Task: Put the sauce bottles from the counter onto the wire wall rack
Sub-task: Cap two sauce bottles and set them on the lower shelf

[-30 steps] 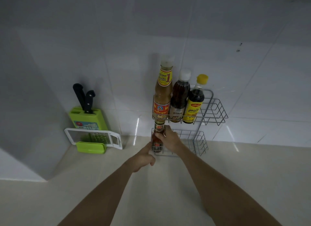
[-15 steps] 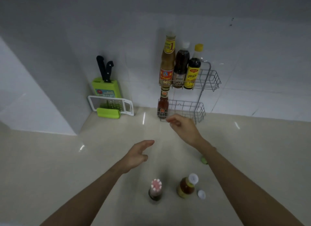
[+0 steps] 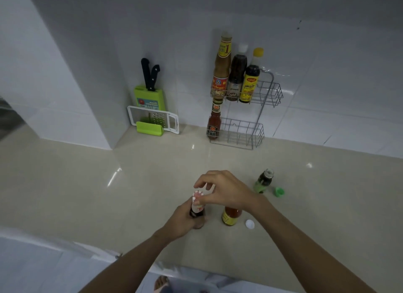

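Observation:
A two-tier wire wall rack (image 3: 267, 96) hangs on the tiled wall. Its upper basket holds three tall sauce bottles (image 3: 234, 74). A red sauce bottle (image 3: 214, 123) stands at the left end of the lower basket. Near the counter's front edge, my left hand (image 3: 182, 219) grips the body of a dark bottle with a pink-and-white cap (image 3: 197, 202). My right hand (image 3: 222, 189) has its fingertips on that cap. An orange sauce bottle with a yellow label (image 3: 231, 216) stands just right of it, partly hidden by my right wrist. A small green bottle (image 3: 262, 181) stands further right.
A loose white cap (image 3: 250, 224) lies by the orange bottle and a green cap (image 3: 279, 192) by the green bottle. A green knife block with two knives (image 3: 148, 92) and a white grater (image 3: 152, 120) stand in the left corner. The beige counter (image 3: 87, 183) ends close to me.
My right hand has left the red bottle standing in the lower basket and drawn back. Both hands have dropped onto the pink-capped bottle near the front edge. The view has tilted down.

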Demonstrator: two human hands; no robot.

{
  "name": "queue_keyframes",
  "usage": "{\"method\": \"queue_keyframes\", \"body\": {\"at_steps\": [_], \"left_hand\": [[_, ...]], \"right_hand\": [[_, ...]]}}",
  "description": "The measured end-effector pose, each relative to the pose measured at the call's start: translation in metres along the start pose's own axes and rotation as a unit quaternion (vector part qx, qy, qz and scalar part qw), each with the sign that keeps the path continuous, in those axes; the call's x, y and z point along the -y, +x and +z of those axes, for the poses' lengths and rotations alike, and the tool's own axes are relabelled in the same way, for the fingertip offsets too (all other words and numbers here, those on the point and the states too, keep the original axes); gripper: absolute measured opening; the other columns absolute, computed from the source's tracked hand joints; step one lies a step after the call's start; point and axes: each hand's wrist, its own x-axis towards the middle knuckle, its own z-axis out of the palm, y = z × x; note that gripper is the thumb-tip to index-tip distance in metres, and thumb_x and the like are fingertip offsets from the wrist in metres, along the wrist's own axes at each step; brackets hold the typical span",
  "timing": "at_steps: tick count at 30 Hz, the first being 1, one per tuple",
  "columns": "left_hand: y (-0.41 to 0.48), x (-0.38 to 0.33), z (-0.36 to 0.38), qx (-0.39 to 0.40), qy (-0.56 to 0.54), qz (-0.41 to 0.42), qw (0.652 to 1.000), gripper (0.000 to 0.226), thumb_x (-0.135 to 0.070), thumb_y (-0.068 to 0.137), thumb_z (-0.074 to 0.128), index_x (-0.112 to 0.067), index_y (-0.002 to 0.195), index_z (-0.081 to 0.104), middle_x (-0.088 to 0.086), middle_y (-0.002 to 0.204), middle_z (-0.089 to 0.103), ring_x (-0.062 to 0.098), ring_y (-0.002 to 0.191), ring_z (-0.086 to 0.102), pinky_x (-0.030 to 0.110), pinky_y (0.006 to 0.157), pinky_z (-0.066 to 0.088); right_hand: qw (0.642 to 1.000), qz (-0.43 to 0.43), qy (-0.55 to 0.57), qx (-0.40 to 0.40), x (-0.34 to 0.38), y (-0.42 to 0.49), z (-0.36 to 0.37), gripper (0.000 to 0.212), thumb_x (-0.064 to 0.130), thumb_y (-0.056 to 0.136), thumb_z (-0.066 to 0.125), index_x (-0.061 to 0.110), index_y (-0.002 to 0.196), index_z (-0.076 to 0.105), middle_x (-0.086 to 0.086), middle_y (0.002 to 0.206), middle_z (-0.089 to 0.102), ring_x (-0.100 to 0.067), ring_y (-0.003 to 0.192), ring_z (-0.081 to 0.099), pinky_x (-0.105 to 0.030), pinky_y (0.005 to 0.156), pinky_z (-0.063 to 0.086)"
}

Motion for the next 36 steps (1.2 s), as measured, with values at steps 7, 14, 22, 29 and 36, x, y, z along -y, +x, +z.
{"method": "queue_keyframes", "body": {"at_steps": [7, 14, 22, 29, 36], "left_hand": [[-0.005, -0.036, -0.013, -0.009, -0.036, 0.025, 0.999, 0.023, -0.016, 0.076, 0.074, -0.026, 0.092, 0.06, -0.004, 0.085, 0.065, 0.009, 0.078, 0.06, 0.031, 0.078, 0.051], [0.0, -0.121, -0.057, 0.158, -0.165, 0.059, 0.972, 0.024, -0.01, 0.056, 0.06, -0.004, 0.079, 0.056, 0.018, 0.076, 0.056, 0.027, 0.072, 0.057, 0.033, 0.073, 0.047], [0.007, -0.152, -0.069, 0.245, -0.225, 0.079, 0.94, 0.025, -0.006, 0.048, 0.054, -0.003, 0.072, 0.052, 0.013, 0.065, 0.055, 0.027, 0.059, 0.051, 0.031, 0.065, 0.045], [0.017, -0.15, -0.065, 0.166, -0.183, 0.085, 0.965, 0.016, 0.002, 0.053, 0.051, -0.002, 0.069, 0.052, 0.01, 0.061, 0.055, 0.024, 0.055, 0.053, 0.029, 0.061, 0.047], [0.022, -0.154, -0.066, 0.116, -0.121, 0.078, 0.983, 0.023, -0.001, 0.052, 0.054, 0.012, 0.071, 0.051, 0.017, 0.065, 0.055, 0.024, 0.057, 0.054, 0.031, 0.063, 0.047]], "right_hand": [[0.998, -0.045, -0.04, 0.0, 0.016, 0.002, -0.037, 0.028, 0.02, 0.084, 0.072, 0.017, 0.112, 0.069, 0.002, 0.105, 0.071, -0.007, 0.093, 0.062, -0.024, 0.085, 0.049], [0.995, -0.088, 0.013, 0.049, 0.055, 0.02, -0.133, 0.031, 0.003, 0.089, 0.064, 0.016, 0.117, 0.067, 0.009, 0.109, 0.069, 0.002, 0.099, 0.062, -0.019, 0.087, 0.05], [0.99, -0.112, 0.022, 0.082, 0.066, 0.029, -0.168, 0.031, 0.003, 0.09, 0.063, 0.012, 0.12, 0.067, 0.011, 0.111, 0.068, 0.001, 0.102, 0.062, -0.014, 0.085, 0.046], [0.99, -0.068, -0.119, -0.012, 0.056, 0.035, -0.148, 0.029, 0.043, 0.089, 0.062, 0.018, 0.103, 0.068, 0.009, 0.089, 0.069, 0.001, 0.075, 0.061, -0.016, 0.065, 0.045], [0.955, -0.096, -0.261, -0.107, 0.046, 0.041, -0.127, 0.053, 0.062, 0.088, 0.035, 0.014, 0.074, 0.052, -0.007, 0.058, 0.056, -0.022, 0.052, 0.049, -0.036, 0.047, 0.037]]}}
